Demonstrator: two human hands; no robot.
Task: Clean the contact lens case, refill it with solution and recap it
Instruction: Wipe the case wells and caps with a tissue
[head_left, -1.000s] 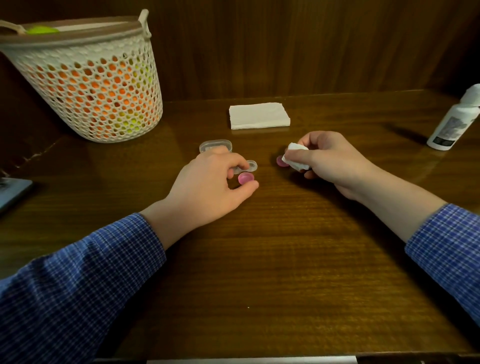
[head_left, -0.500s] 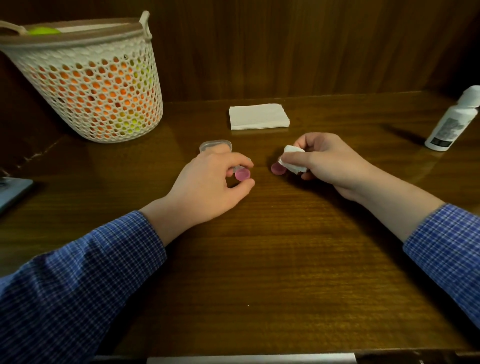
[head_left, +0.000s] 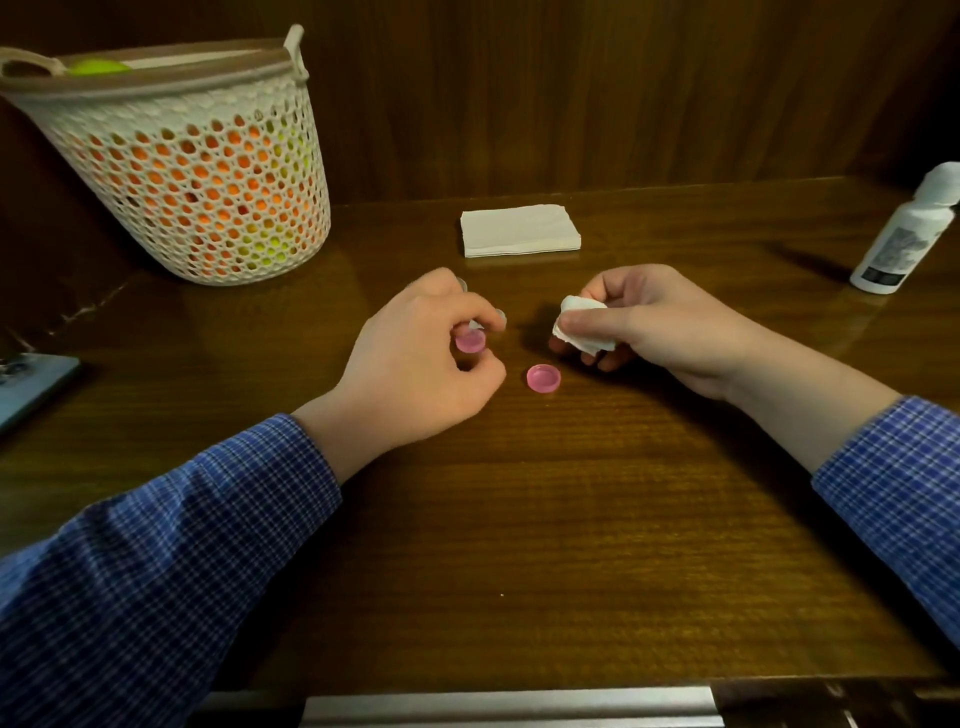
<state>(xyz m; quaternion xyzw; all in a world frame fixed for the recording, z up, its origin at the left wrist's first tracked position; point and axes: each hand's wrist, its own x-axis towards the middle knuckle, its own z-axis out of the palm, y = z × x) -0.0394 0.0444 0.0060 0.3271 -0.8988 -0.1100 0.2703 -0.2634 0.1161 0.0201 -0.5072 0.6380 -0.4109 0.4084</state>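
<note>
My left hand (head_left: 415, 358) pinches a pink cap (head_left: 470, 341) between thumb and fingers, just above the table. The clear lens case (head_left: 498, 314) is mostly hidden behind that hand; only slivers show at its fingertips. A second pink cap (head_left: 543, 378) lies open side up on the table between my hands. My right hand (head_left: 660, 327) is closed on a crumpled white tissue (head_left: 579, 325), held slightly above and right of the loose cap. The white solution bottle (head_left: 906, 234) stands capped at the far right.
A folded stack of white tissues (head_left: 519, 230) lies behind my hands. A white mesh basket (head_left: 208, 171) with orange and green balls stands at the back left. A grey flat object (head_left: 31, 384) lies at the left edge. The wooden wall is close behind.
My left hand lifted the pink cap and drew it left. The right hand moved off the second cap, which now lies exposed on the table nearer me.
</note>
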